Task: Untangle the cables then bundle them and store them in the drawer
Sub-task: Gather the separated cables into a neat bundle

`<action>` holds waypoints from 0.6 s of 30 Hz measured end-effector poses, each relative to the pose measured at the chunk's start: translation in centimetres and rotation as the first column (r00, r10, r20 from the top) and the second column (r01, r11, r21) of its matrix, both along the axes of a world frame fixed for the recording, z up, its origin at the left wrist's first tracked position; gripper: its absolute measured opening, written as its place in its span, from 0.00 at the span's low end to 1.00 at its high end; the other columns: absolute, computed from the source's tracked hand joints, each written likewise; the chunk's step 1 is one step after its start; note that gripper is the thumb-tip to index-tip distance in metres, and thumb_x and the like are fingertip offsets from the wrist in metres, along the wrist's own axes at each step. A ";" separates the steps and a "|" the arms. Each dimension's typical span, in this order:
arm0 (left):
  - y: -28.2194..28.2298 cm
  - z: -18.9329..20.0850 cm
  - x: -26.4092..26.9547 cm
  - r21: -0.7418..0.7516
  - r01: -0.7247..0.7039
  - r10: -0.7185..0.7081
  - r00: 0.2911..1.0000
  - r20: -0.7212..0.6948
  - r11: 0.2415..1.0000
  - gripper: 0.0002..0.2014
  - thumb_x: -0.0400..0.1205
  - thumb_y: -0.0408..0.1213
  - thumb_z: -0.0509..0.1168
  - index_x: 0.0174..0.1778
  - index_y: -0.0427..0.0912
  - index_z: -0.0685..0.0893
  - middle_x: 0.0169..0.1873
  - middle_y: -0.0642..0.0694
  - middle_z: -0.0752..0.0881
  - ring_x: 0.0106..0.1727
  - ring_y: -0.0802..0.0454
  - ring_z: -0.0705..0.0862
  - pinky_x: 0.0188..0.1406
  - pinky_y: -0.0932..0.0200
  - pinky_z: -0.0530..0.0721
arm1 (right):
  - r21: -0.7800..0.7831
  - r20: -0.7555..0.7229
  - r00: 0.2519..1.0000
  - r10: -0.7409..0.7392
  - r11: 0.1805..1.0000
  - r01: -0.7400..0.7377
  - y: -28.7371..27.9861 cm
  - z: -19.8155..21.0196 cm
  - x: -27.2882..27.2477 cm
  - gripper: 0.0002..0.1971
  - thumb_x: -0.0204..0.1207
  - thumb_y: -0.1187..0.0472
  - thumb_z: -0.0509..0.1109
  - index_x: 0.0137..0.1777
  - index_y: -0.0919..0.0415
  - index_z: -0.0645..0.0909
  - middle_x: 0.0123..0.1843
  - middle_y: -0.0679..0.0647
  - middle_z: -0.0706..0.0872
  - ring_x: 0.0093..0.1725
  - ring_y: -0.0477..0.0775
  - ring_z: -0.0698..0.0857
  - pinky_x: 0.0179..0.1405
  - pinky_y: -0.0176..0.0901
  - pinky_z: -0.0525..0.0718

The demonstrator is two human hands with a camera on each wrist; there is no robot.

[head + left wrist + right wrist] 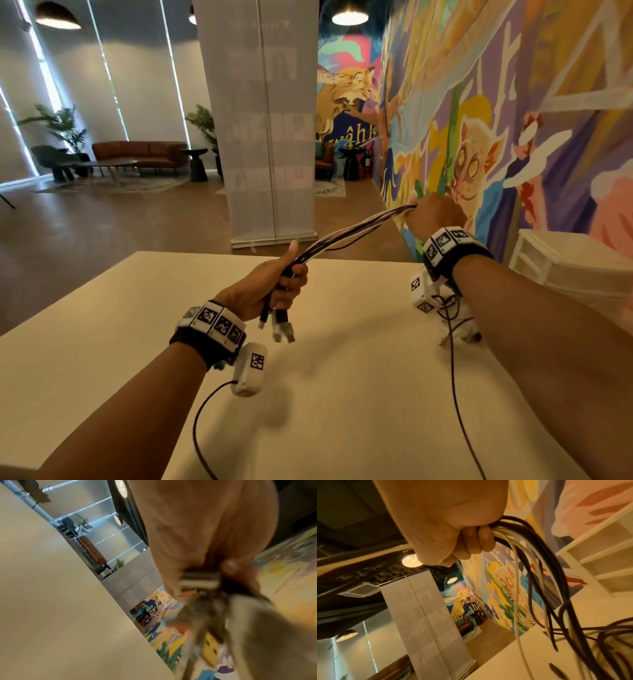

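Left hand point(274, 291) fisted round bundle of black and white cables point(346, 233), thumb up, plugs dangling below fingers; right hand point(435, 212) fisted round far end, above cream table point(137, 325); white plastic drawer unit point(575, 263) right of right hand; mural lettering partly readable, "âh".

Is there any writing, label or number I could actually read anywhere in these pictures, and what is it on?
"âh": two white letters on a dark blue patch of the wall mural; the letters beside them are cut off or too blurred to read.
Pale hanging banner: faint print and portrait squares, too washed out to read.
Wrist bands: black-and-white square code patterns, no words.
Cables and drawer unit: no readable text.
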State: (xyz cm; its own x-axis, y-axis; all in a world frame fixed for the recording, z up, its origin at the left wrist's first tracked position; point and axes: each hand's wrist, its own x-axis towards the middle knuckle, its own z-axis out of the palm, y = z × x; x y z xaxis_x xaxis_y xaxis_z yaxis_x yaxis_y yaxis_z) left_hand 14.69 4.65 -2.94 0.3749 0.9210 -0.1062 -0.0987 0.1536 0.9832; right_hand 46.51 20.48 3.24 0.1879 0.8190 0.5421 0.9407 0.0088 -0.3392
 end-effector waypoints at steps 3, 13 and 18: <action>-0.6 0.4 0.3 0.017 0.008 -0.009 0.998 0.067 1.000 0.26 0.91 0.66 0.54 0.41 0.48 0.79 0.32 0.52 0.59 0.26 0.58 0.54 0.24 0.61 0.52 | -0.004 0.047 0.999 -0.019 1.000 0.020 0.3 -0.5 0.8 0.28 0.94 0.45 0.61 0.45 0.68 0.89 0.44 0.67 0.90 0.41 0.70 0.85 0.38 0.51 0.75; 1.8 -1.4 1.0 0.054 -0.361 0.365 0.926 -0.093 0.931 0.24 0.97 0.54 0.48 0.40 0.48 0.75 0.27 0.52 0.67 0.24 0.57 0.60 0.20 0.63 0.59 | -0.307 0.155 0.869 0.469 0.859 -0.409 -3.4 -2.5 -2.1 0.52 0.65 0.45 0.88 0.86 0.43 0.62 0.82 0.55 0.66 0.85 0.64 0.65 0.88 0.69 0.63; 3.2 -2.6 2.0 0.095 -0.480 0.489 0.845 -0.214 0.872 0.24 0.97 0.53 0.46 0.42 0.46 0.77 0.26 0.52 0.71 0.23 0.57 0.64 0.24 0.61 0.61 | 0.395 -0.212 0.661 0.720 0.681 -0.616 -8.9 -5.2 -6.2 0.14 0.87 0.49 0.73 0.41 0.55 0.86 0.40 0.47 0.87 0.45 0.50 0.84 0.51 0.52 0.84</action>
